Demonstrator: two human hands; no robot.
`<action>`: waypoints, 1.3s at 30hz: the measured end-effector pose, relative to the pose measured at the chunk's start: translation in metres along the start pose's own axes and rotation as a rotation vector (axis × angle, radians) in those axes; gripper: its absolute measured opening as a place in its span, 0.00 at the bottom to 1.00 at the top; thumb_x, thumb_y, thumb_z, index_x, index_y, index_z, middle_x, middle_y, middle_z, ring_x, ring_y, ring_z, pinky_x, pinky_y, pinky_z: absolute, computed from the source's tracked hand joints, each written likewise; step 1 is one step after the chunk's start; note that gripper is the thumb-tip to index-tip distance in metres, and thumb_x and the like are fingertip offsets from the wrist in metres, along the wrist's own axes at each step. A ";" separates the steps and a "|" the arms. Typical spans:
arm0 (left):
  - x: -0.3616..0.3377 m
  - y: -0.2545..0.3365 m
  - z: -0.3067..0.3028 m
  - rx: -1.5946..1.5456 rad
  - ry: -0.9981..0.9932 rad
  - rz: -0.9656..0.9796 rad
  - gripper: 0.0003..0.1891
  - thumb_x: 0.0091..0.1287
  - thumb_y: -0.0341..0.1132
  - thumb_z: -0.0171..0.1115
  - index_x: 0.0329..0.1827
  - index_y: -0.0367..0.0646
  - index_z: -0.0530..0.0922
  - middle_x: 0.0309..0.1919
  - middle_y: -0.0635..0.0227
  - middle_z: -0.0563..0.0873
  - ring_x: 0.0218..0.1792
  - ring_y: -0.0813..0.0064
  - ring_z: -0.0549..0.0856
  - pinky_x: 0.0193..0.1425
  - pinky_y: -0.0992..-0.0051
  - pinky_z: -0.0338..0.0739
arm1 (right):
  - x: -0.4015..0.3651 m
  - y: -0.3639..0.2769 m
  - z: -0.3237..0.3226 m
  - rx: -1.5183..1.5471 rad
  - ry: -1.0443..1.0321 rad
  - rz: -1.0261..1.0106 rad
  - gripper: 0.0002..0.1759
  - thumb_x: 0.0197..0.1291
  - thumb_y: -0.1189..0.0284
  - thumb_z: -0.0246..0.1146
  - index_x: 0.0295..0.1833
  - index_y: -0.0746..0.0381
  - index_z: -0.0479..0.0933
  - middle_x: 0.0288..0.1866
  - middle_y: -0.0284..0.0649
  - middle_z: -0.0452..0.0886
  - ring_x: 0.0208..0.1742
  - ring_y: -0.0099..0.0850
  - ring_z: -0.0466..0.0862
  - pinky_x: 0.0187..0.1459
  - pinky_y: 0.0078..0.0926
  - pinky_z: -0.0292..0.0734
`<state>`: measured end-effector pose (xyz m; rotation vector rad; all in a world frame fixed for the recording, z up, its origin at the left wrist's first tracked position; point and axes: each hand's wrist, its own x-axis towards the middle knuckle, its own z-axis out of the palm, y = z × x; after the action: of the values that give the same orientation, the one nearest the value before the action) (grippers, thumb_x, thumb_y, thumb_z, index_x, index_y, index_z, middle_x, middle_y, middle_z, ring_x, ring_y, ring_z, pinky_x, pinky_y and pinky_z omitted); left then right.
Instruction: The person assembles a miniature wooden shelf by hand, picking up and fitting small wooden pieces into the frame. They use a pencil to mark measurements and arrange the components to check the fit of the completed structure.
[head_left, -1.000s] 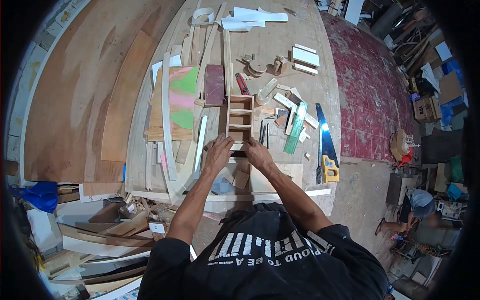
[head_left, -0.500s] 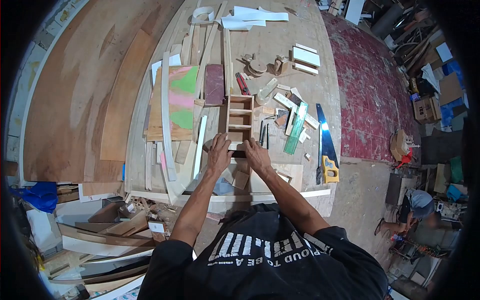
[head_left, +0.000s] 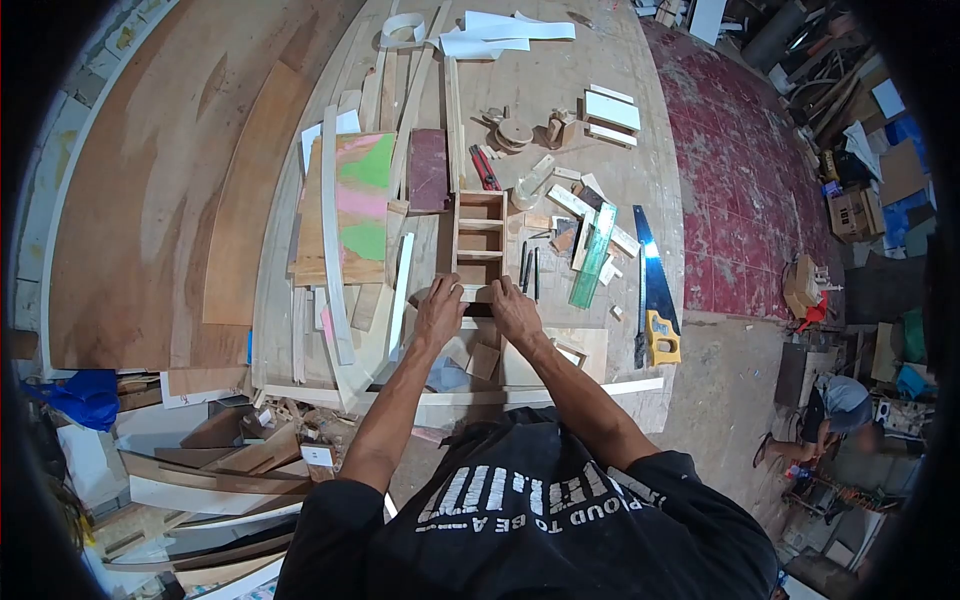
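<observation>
A narrow wooden frame with crosspieces forming several compartments lies lengthwise in the middle of the worktable. At its near end, my left hand closes on the left side and my right hand on the right side, both with curled fingers. Between them is a short pale crosspiece, which the fingertips of both hands touch. The undersides of my fingers are hidden.
Right of the frame lie dark pencils, a green ruler, wood offcuts and a handsaw. Red pliers lie beyond. Left are a painted board and long strips. A person bends down at far right.
Both hands stay at the near end of the frame, with my left fingers curled slightly more. The view has shifted a little.
</observation>
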<state>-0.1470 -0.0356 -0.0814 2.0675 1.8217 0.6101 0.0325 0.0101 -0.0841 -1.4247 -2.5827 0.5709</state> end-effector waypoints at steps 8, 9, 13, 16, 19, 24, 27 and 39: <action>0.006 0.007 -0.003 0.081 -0.036 0.002 0.20 0.56 0.28 0.70 0.53 0.39 0.77 0.53 0.60 0.80 0.59 0.58 0.77 0.60 0.61 0.77 | -0.001 -0.001 0.003 0.113 -0.035 0.100 0.16 0.56 0.79 0.61 0.50 0.66 0.67 0.49 0.50 0.72 0.48 0.47 0.83 0.44 0.42 0.85; 0.006 0.007 -0.004 0.081 -0.037 0.002 0.20 0.56 0.28 0.70 0.53 0.39 0.77 0.53 0.60 0.80 0.59 0.58 0.77 0.60 0.61 0.77 | -0.002 -0.001 0.003 0.123 -0.034 0.103 0.15 0.58 0.78 0.61 0.50 0.66 0.67 0.49 0.51 0.73 0.47 0.48 0.84 0.44 0.42 0.85; 0.008 0.011 -0.012 0.117 -0.085 0.005 0.19 0.56 0.29 0.70 0.52 0.40 0.78 0.52 0.63 0.81 0.59 0.59 0.78 0.59 0.61 0.78 | -0.004 0.006 0.000 0.198 -0.019 0.064 0.13 0.61 0.75 0.60 0.49 0.66 0.68 0.48 0.50 0.73 0.45 0.51 0.84 0.44 0.44 0.84; 0.009 0.009 -0.015 0.124 -0.110 0.016 0.19 0.57 0.31 0.70 0.52 0.40 0.78 0.53 0.63 0.81 0.59 0.61 0.78 0.58 0.62 0.79 | -0.006 0.005 -0.006 0.270 0.058 0.086 0.14 0.60 0.74 0.62 0.49 0.67 0.69 0.46 0.53 0.75 0.43 0.56 0.83 0.41 0.48 0.83; 0.006 0.001 -0.011 0.116 -0.110 0.045 0.18 0.59 0.32 0.69 0.52 0.40 0.78 0.54 0.63 0.81 0.59 0.61 0.78 0.58 0.62 0.79 | -0.006 0.004 -0.008 0.263 0.024 0.113 0.15 0.59 0.73 0.63 0.49 0.66 0.69 0.47 0.53 0.75 0.43 0.56 0.83 0.41 0.49 0.83; 0.005 0.000 -0.014 0.070 -0.090 0.047 0.19 0.60 0.33 0.69 0.54 0.39 0.77 0.53 0.62 0.81 0.58 0.60 0.79 0.57 0.62 0.79 | -0.009 0.003 -0.011 0.262 0.033 0.115 0.14 0.61 0.71 0.63 0.49 0.64 0.71 0.46 0.51 0.75 0.43 0.55 0.84 0.41 0.49 0.83; 0.004 0.000 -0.015 0.019 -0.044 0.035 0.21 0.60 0.35 0.70 0.55 0.39 0.77 0.53 0.60 0.82 0.57 0.59 0.80 0.58 0.62 0.78 | -0.011 0.004 -0.008 0.266 0.071 0.118 0.12 0.61 0.71 0.64 0.47 0.63 0.73 0.44 0.50 0.76 0.42 0.54 0.83 0.41 0.48 0.83; 0.009 0.008 -0.021 0.061 -0.104 0.005 0.23 0.59 0.35 0.71 0.56 0.39 0.76 0.54 0.58 0.82 0.58 0.57 0.80 0.58 0.61 0.79 | -0.098 0.056 -0.030 0.498 0.099 0.219 0.12 0.59 0.74 0.65 0.47 0.64 0.75 0.45 0.53 0.78 0.42 0.54 0.81 0.42 0.47 0.78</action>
<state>-0.1506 -0.0290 -0.0583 2.1017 1.7984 0.4441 0.1386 -0.0378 -0.0726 -1.5068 -2.0197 1.0538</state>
